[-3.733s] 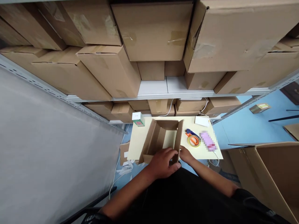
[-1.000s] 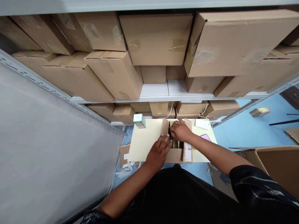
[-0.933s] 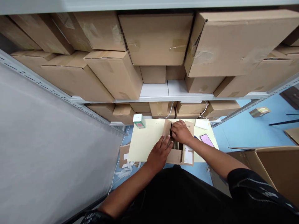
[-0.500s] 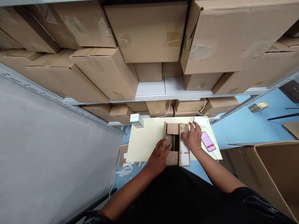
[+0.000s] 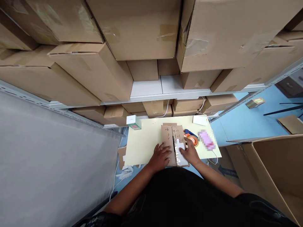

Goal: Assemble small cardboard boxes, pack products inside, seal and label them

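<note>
Stacked cardboard cartons (image 5: 132, 28) are filling the metal shelving (image 5: 163, 94) that is rising behind a small pale yellow table (image 5: 144, 143), and the blue floor (image 5: 248, 119) is showing to the right. On the table's near middle a small cardboard box (image 5: 172, 140) is lying with its top flaps folded down and meeting along a centre seam; handwritten marks are showing on the flaps and a white label is sitting on the right flap near the front edge. The left hand (image 5: 160, 155) is pressing flat on the left flap, fingers spread and not curled around anything. The right hand (image 5: 189, 152) is resting open on the right flap at the box's near right corner, its fingers lying across the label, likewise clasping nothing. Just beside the box on the right, a tape dispenser with an orange roll (image 5: 192, 138) is lying on the table, and past it a phone (image 5: 206, 140) is lying with a white cable trailing off the edge. A white charger block (image 5: 199, 120) is sitting at the far right corner, and a small white and green carton (image 5: 133, 122) is standing at the far left corner. A large open cardboard carton (image 5: 272, 170) is standing on the floor at the right.
</note>
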Demonstrator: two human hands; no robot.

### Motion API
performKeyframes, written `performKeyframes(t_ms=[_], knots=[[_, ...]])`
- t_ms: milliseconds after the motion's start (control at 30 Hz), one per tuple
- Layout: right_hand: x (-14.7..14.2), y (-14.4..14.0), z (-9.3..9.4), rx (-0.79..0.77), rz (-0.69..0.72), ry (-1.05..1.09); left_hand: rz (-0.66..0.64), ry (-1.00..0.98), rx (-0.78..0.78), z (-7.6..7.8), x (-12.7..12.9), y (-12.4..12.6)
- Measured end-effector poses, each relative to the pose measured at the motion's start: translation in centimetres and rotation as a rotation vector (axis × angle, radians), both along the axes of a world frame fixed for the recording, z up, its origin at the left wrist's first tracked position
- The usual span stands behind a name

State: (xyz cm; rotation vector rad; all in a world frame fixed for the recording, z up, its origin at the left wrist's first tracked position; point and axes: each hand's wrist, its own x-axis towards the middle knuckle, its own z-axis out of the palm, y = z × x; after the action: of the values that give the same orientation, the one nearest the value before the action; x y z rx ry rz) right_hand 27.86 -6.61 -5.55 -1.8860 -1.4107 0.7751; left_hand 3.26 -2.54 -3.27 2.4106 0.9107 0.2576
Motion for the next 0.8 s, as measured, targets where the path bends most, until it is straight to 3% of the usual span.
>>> performKeyframes(t_ms=[133,300,433,600,700,800], knots=[[-0.2,-1.1,-0.7,-0.11,0.006,0.081,-0.015,-0.078,0.017,-0.1,-0.5,0.6],[-0.1,0.4,-0.6,-0.135,0.027,0.03,-0.104,-0.079,0.043,0.7,-1.5,2.2],[-0.2,1.1,0.6,-0.213,0.027,0.009,-0.207,0.022,0.06,1.4,-2.6,3.6],[-1.7,-1.3,2.6,-0.188,-0.027,-0.204,-0.335,0.128,0.057,1.9,-3.4,5.1],[-2.1,-2.8,3.0,-0.162,0.062,-0.255,-0.318,0.119,0.112,1.3,-3.5,4.7],[-1.7,-2.5,2.8,-0.142,0.169,-0.251,-0.22,0.094,0.169,0.3,-3.1,2.9]])
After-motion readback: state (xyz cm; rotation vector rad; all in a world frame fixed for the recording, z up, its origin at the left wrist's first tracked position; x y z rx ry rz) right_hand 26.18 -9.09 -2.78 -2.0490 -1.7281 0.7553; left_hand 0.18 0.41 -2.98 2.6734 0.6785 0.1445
